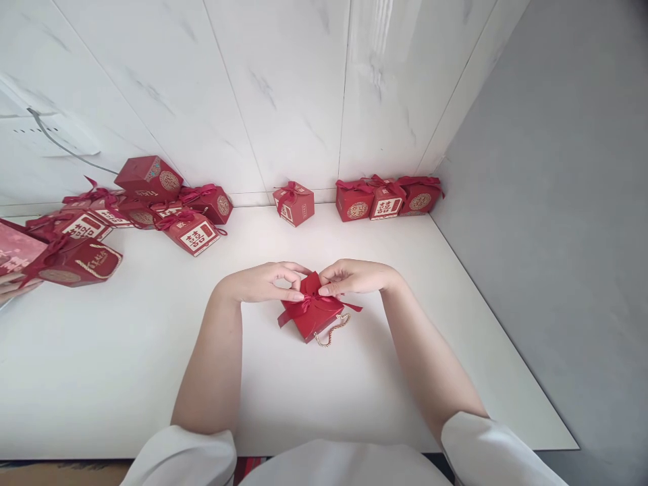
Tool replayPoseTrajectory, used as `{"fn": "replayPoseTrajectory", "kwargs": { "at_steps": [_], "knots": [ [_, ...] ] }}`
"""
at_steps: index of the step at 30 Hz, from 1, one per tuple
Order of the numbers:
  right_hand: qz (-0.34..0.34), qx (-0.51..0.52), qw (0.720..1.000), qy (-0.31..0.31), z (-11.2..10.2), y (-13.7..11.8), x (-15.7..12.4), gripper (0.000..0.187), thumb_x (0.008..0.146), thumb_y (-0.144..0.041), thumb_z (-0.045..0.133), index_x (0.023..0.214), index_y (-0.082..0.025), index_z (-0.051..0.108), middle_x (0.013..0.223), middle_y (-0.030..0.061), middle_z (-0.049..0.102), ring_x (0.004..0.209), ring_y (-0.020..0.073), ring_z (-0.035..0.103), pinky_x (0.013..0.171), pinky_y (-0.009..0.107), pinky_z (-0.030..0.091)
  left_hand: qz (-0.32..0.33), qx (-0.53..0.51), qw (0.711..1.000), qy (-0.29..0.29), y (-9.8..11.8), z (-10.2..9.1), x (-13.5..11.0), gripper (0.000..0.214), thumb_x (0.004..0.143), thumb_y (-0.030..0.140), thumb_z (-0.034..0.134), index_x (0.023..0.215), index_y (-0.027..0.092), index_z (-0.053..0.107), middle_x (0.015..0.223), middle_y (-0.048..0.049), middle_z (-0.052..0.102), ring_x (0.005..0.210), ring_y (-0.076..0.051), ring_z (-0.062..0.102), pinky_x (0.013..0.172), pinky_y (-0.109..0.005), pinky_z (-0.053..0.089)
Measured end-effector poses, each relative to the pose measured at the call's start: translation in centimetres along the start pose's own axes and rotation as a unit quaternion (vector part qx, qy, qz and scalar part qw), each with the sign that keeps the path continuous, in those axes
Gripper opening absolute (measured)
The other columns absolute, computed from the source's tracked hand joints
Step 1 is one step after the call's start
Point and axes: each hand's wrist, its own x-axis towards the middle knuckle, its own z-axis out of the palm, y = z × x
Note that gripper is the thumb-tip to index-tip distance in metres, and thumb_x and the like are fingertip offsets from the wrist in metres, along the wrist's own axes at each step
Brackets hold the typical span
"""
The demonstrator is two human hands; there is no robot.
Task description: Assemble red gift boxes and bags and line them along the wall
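Observation:
A small red gift box (318, 316) with a twisted gold cord handle (331, 332) sits on the white table in front of me. A dark red ribbon (307, 302) is tied across its top, with one tail hanging left and another reaching right. My left hand (268, 282) pinches the ribbon near the knot, thumb and fingers together at the box's left top. From the other side, my right hand (354, 277) has its fingers closed at the ribbon just right of the knot. The fingertips partly hide what each hand grips.
Red boxes with ribbons (387, 199) stand in a row at the back right. A single box (294, 204) is by the tiled wall. Several more boxes (152, 196) are heaped at the left, where another person's hand (17, 287) shows beside a pink item (17, 250).

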Motion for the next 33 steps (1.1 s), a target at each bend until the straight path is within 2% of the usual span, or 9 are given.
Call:
{"fn": "replayPoseTrajectory", "kwargs": {
  "at_steps": [5,9,13,15,19,21,25,29,33],
  "knots": [
    [-0.033,0.020,0.999,0.006,-0.3,0.2,-0.2,0.027,0.084,-0.042,0.068,0.089,-0.015,0.066,0.081,0.0009,0.063,0.073,0.0127,0.056,0.072,0.027,0.044,0.005,-0.018,1.000,0.012,0.3,0.0,0.0,0.029,0.083,0.049,0.062,0.078,0.024,0.075,0.146,-0.0053,0.047,0.130,-0.027,0.049,0.103,-0.036,0.042],
    [-0.003,-0.004,1.000,0.024,-0.6,0.3,-0.2,0.029,0.087,-0.044,0.063,0.080,-0.016,0.062,0.071,-0.0017,0.059,0.065,0.0099,0.050,0.063,0.024,0.040,-0.024,0.019,0.999,0.020,-0.1,-0.1,-0.1,0.034,0.084,0.053,0.059,0.074,0.023,0.072,0.150,-0.0023,0.043,0.131,-0.026,0.047,0.103,-0.035,0.041],
    [0.014,0.011,1.000,0.023,-0.4,0.5,0.0,0.036,0.087,-0.050,0.062,0.073,-0.017,0.056,0.067,-0.0025,0.057,0.061,0.0097,0.046,0.061,0.024,0.039,-0.026,0.010,1.000,0.000,-0.4,0.0,-0.2,0.034,0.082,0.053,0.060,0.072,0.021,0.067,0.118,-0.0045,0.066,0.106,-0.024,0.061,0.091,-0.033,0.047],
    [0.009,0.011,0.999,0.031,-0.1,0.5,0.1,0.037,0.087,-0.051,0.061,0.074,-0.017,0.056,0.068,-0.0025,0.055,0.062,0.0098,0.045,0.061,0.024,0.038,-0.023,-0.007,1.000,-0.008,-0.5,0.1,-0.2,0.034,0.083,0.052,0.059,0.074,0.020,0.066,0.101,-0.0038,0.069,0.091,-0.021,0.063,0.082,-0.032,0.049],
    [-0.007,0.017,0.998,0.054,0.8,0.6,-0.3,0.038,0.089,-0.052,0.059,0.075,-0.016,0.058,0.068,-0.0030,0.051,0.062,0.0098,0.043,0.060,0.024,0.037,-0.027,-0.035,0.999,0.021,-0.8,0.7,-0.1,0.036,0.083,0.053,0.058,0.073,0.019,0.062,0.098,-0.0044,0.068,0.082,-0.019,0.062,0.075,-0.032,0.049],
    [-0.008,0.025,0.995,0.098,1.6,0.8,-0.9,0.040,0.089,-0.054,0.058,0.073,-0.017,0.055,0.066,-0.0040,0.048,0.059,0.0092,0.040,0.057,0.024,0.034,-0.020,-0.051,0.997,0.061,-0.7,1.7,-0.1,0.038,0.084,0.054,0.056,0.070,0.019,0.059,0.103,-0.0050,0.068,0.082,-0.019,0.061,0.074,-0.032,0.050],
    [-0.008,0.043,0.977,0.207,4.1,1.2,-2.4,0.042,0.090,-0.057,0.055,0.073,-0.018,0.051,0.069,-0.0033,0.049,0.058,0.0096,0.040,0.055,0.024,0.034,0.021,-0.094,0.974,0.203,-0.4,5.1,0.2,0.040,0.089,0.051,0.052,0.067,0.018,0.053,0.124,-0.0076,0.062,0.102,-0.022,0.061,0.086,-0.035,0.048],
    [-0.017,0.062,0.969,0.237,6.4,1.5,-3.8,0.042,0.092,-0.057,0.052,0.073,-0.020,0.048,0.070,-0.0018,0.054,0.059,0.0115,0.046,0.058,0.026,0.038,0.045,-0.163,0.933,0.318,-0.8,9.4,1.2,0.038,0.091,0.050,0.050,0.068,0.019,0.050,0.125,-0.0104,0.062,0.109,-0.024,0.059,0.090,-0.036,0.048],
    [-0.037,0.074,0.949,0.304,7.8,2.2,-3.6,0.045,0.090,-0.056,0.055,0.067,-0.020,0.042,0.063,-0.0038,0.045,0.057,0.0103,0.039,0.055,0.025,0.032,0.051,-0.244,0.884,0.395,-1.8,12.0,2.3,0.041,0.092,0.049,0.049,0.065,0.019,0.047,0.122,-0.0103,0.061,0.108,-0.022,0.060,0.092,-0.035,0.049]
  ]
}}
